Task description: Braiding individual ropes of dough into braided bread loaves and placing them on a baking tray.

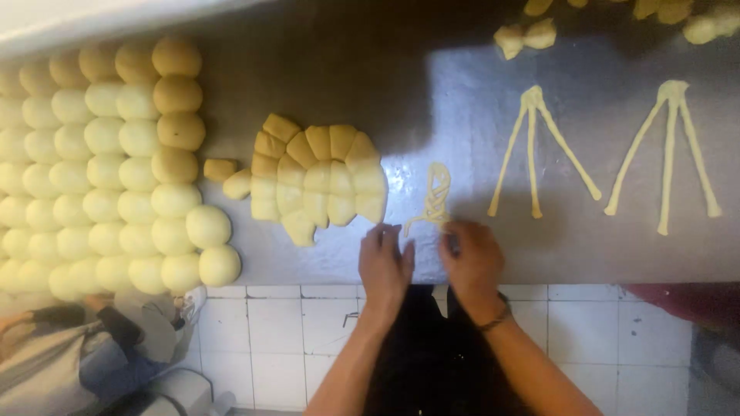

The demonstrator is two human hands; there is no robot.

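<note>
**Two hands at a half-plaited dough braid on a steel desk**

The person's left hand (385, 262) and right hand (472, 258) rest side by side at the near edge of the metal desk (324, 85). Between them lies a dough braid (436, 194), plaited at its far end, with loose strands running back toward the hands. The left fingers (381, 235) are pinched narrow near the tip of one thin strand; the right fingers (455, 235) are curled close over the other strand ends, though whether they actually grip them cannot be told.

Just left of the braid sits a fan-shaped slab of cut dough pieces (316, 181), with two small cut pieces beside it. Farther left, rows of round dough balls (116, 166) cover the desk. To the right, well apart from the hands, lie two sets of three dough strands joined at the top, one nearer (533, 150) and one farther right (669, 150). More dough lumps (524, 36) lie at the far edge.
</note>
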